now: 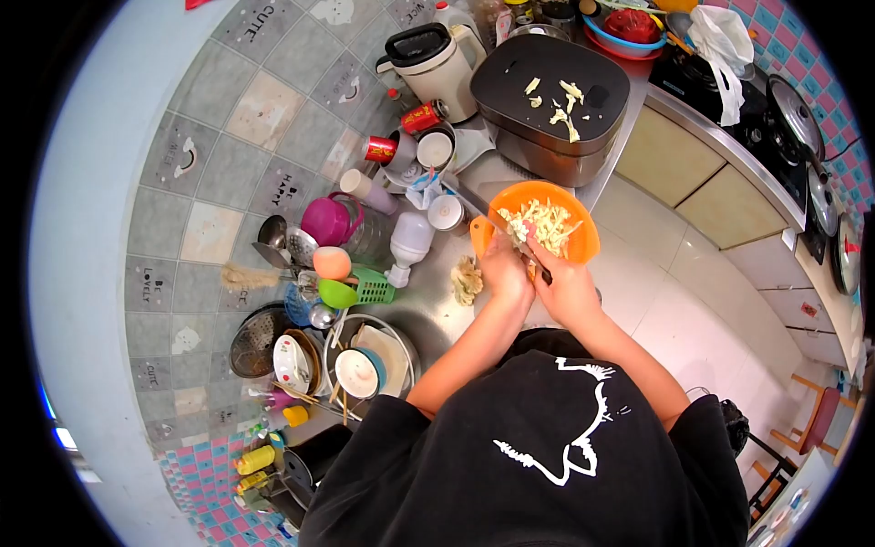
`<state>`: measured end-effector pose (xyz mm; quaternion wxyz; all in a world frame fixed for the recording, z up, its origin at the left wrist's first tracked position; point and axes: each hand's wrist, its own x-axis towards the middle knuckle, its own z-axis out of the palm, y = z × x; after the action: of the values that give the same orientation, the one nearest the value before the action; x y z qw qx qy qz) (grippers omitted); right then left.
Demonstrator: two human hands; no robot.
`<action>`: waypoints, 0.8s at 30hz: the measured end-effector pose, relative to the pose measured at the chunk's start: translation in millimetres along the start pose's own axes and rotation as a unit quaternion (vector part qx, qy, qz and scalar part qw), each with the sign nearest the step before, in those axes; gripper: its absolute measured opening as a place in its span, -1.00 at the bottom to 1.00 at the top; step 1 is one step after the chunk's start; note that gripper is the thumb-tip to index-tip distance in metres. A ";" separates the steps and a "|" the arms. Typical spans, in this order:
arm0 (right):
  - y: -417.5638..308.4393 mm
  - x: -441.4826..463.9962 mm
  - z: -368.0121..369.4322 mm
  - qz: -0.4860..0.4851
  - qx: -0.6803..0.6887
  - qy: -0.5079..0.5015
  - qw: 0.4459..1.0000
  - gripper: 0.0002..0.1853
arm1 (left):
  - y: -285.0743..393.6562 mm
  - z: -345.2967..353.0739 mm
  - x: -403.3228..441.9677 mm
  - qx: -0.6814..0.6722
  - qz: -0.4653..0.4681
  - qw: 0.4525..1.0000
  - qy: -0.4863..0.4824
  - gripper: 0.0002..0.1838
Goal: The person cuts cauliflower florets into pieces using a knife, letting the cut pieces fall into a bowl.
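My right hand (562, 278) is closed around the dark handle of a knife (474, 201), whose blade points up and left past the rim of an orange basin (588, 239). Close beside it, my left hand (507, 269) has its fingers wrapped round a pale piece of cauliflower, mostly hidden by the fingers. Both hands are at the near edge of the basin. Cut cauliflower pieces (550, 221) lie inside the basin. A larger cauliflower chunk (467, 281) rests on the metal counter to the left of my hands.
Scattered pale pieces (569, 98) lie on the lid of a dark cooker (510, 82). A soymilk maker (437, 68), red cans (424, 117), a white bottle (411, 239) and a green basket (375, 285) line the wall. Bowls sit in a metal basin (410, 351). A stove (743, 105) stands right.
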<state>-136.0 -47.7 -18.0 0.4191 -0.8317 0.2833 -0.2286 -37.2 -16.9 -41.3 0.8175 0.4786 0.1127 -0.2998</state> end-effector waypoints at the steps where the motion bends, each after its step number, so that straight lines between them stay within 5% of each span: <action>1: 3.9 2.0 1.2 0.000 0.000 0.000 1.000 -0.51 | -1.7 -2.9 1.7 0.028 -0.004 1.000 -0.003 -0.75; 7: 29.3 9.8 2.8 0.096 0.130 -0.010 0.987 -0.77 | 2.1 -27.5 24.9 0.064 -0.108 0.992 0.015 -0.72; 10: 51.1 13.4 9.8 0.160 0.133 0.010 0.978 -0.84 | 5.6 -38.4 33.5 0.049 -0.169 0.983 -0.059 -0.68; 16: 66.0 9.0 10.2 0.184 0.108 0.013 0.977 -0.83 | 6.6 -70.1 53.2 0.193 -0.078 0.974 -0.085 -0.53; 19: 66.2 3.7 13.2 0.189 0.118 0.025 0.974 -0.80 | 24.8 -101.7 64.2 0.229 0.042 0.969 -0.078 -0.53; 21: 64.2 2.9 12.5 0.195 0.115 0.018 0.974 -0.79 | 43.2 -130.2 79.6 0.446 0.157 0.879 -0.065 -0.63; 22: 62.8 2.9 12.7 0.199 0.114 0.013 0.973 -0.79 | 48.3 -138.9 81.4 0.444 0.156 0.880 -0.062 -0.63; 24: 61.6 3.7 14.8 0.193 0.098 0.000 0.976 -0.79 | 54.6 -153.5 82.4 0.728 0.169 0.658 -0.098 -0.68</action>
<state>-141.3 -71.9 -76.5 0.5347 -0.7164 0.4146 -0.1701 76.7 101.9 -120.4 0.2511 0.8991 -0.3050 -0.1884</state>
